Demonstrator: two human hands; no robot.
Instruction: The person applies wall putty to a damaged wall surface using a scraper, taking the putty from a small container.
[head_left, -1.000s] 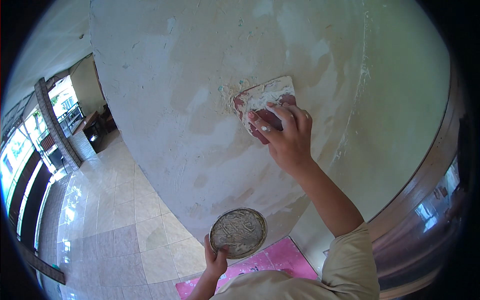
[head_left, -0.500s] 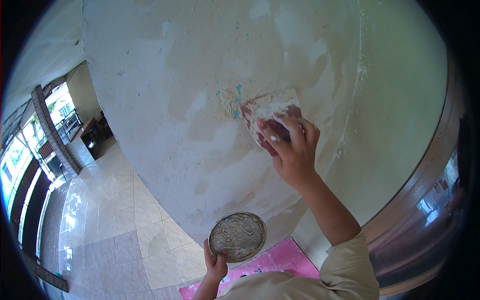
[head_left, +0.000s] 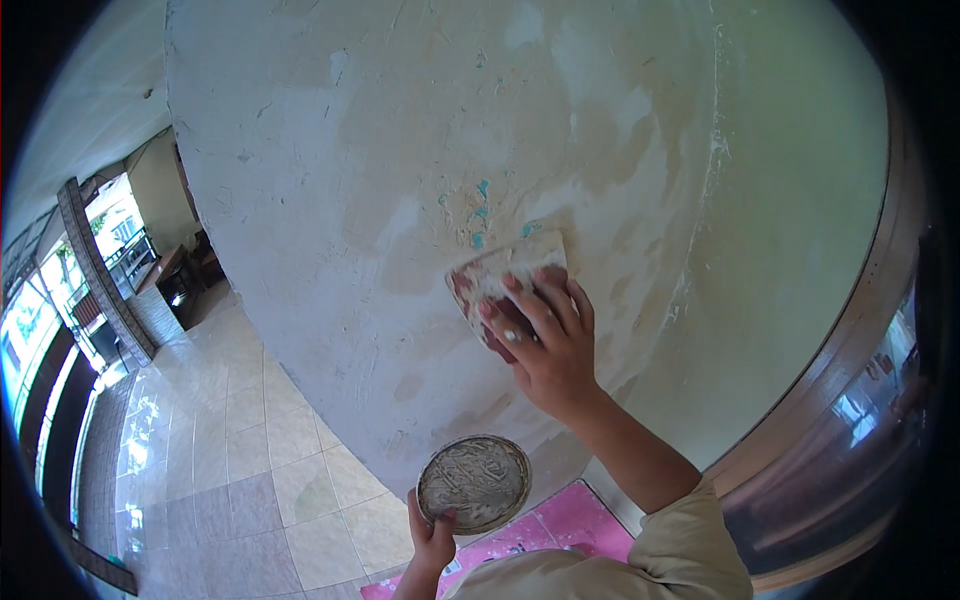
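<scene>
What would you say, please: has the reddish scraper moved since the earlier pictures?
Yes: judged against the turquoise patches on the wall, the reddish scraper has moved mainly downward and a little to the left.

"Where's the right hand (head_left: 558,348)?"
"Up high, fingers (head_left: 535,313) parted and bent, its forearm (head_left: 645,455) slanting up and leftward."
"And the left hand (head_left: 433,543)?"
"Down low, gripping, thumb (head_left: 446,520) on top."

maroon spreader (head_left: 492,275): putty-smeared, slanted against patchy wall (head_left: 300,220) | round dish (head_left: 526,482): residue-crusted, below spreader
</scene>
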